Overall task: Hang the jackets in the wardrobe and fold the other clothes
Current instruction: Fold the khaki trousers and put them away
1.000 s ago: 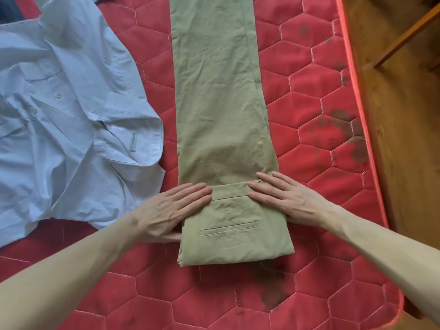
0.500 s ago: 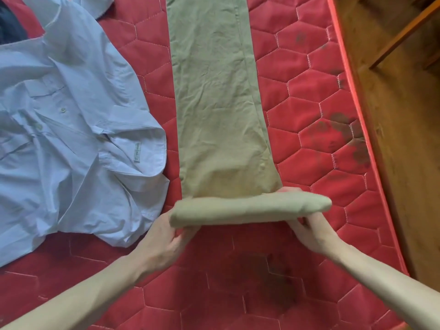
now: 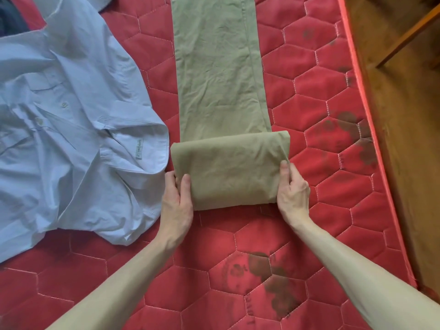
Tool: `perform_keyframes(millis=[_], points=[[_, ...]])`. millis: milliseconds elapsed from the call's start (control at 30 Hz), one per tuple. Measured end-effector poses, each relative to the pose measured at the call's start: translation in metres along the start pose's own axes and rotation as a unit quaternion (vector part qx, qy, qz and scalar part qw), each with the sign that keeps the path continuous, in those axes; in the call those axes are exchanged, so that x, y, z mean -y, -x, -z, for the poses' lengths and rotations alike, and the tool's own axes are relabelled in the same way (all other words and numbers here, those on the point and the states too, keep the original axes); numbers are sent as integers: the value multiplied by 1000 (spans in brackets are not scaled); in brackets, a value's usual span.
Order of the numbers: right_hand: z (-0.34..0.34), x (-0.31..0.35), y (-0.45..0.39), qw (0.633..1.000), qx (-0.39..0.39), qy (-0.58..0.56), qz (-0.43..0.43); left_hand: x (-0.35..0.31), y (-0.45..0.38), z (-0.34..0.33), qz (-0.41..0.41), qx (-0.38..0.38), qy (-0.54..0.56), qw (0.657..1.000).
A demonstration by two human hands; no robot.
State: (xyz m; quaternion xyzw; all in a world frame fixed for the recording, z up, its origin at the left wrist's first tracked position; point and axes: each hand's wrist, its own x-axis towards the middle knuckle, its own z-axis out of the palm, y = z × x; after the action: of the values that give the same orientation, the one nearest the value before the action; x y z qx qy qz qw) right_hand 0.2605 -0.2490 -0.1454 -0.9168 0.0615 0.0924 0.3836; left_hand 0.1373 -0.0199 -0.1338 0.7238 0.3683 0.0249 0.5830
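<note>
Head view: khaki trousers lie lengthwise on the red mattress, near end folded into a thick bundle. Left hand & right hand each pinch a side of it, thumbs on top. Risk: uneven grip skews the fold; bundle edge just beside the blue shirt could snag it.

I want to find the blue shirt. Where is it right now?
In the head view the blue shirt lies crumpled on the left of the red mattress, right beside the khaki trousers and the left hand.
</note>
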Motion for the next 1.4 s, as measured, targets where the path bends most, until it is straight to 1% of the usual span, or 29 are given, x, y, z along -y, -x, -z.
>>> perform_keyframes(millis=[67, 100, 167, 267, 300, 333, 367, 400, 433, 500, 533, 600, 667, 767, 867, 967, 1067, 1167, 1300, 1367, 1400], points=[[-8, 2, -10, 997, -31, -9, -65, 0, -12, -2, 24, -12, -12, 1000], [-10, 2, -15, 995, -49, -10, -84, 1, -18, -3, 31, -18, -17, 999], [-10, 3, -20, 993, -72, -4, -96, 1, -26, -2, 41, -25, -23, 999], [-9, 2, -20, 992, -95, 39, -80, -5, -26, -1, 36, -46, -54, 997], [-8, 3, -19, 990, -107, 67, -58, -9, -23, -1, 27, -68, -91, 993], [-7, 5, -16, 989, -121, 89, -16, -11, -20, -1, 12, -92, -138, 986], [-5, 7, -15, 985, -130, 102, 44, -15, -16, -2, -17, -117, -183, 976], [-4, 9, -14, 979, -125, 116, 111, -17, -15, -3, -66, -124, -224, 964], [-3, 10, -14, 969, -103, 137, 179, -17, -16, -3, -133, -115, -271, 946], [-5, 9, -15, 935, -21, 188, 299, -15, -21, -5, -267, -52, -369, 889], [-6, 7, -16, 915, 27, 212, 341, -12, -24, -6, -307, -16, -404, 861], [-9, 4, -20, 887, 94, 249, 378, -5, -30, -8, -335, 40, -451, 826], [-12, 0, -21, 888, 116, 254, 365, 3, -34, -9, -336, 62, -477, 810], [-17, -2, -22, 903, 110, 253, 331, 10, -40, -9, -337, 73, -495, 797], [-21, -1, -22, 899, 119, 288, 307, 12, -44, -9, -340, 85, -516, 782], [-17, -1, -23, 881, 131, 322, 321, 5, -42, -10, -335, 105, -540, 765], [-9, -3, -24, 858, 143, 342, 356, -1, -36, -11, -339, 121, -553, 751], [-1, -11, -20, 840, 149, 342, 395, 0, -26, -10, -355, 143, -566, 731], [12, -21, -16, 818, 175, 341, 429, 1, -14, -19, -321, 132, -585, 733], [18, -20, -16, 803, 195, 355, 438, -4, -9, -26, -303, 121, -611, 721], [21, -19, -16, 801, 203, 356, 437, -8, -7, -29, -299, 117, -619, 717]])
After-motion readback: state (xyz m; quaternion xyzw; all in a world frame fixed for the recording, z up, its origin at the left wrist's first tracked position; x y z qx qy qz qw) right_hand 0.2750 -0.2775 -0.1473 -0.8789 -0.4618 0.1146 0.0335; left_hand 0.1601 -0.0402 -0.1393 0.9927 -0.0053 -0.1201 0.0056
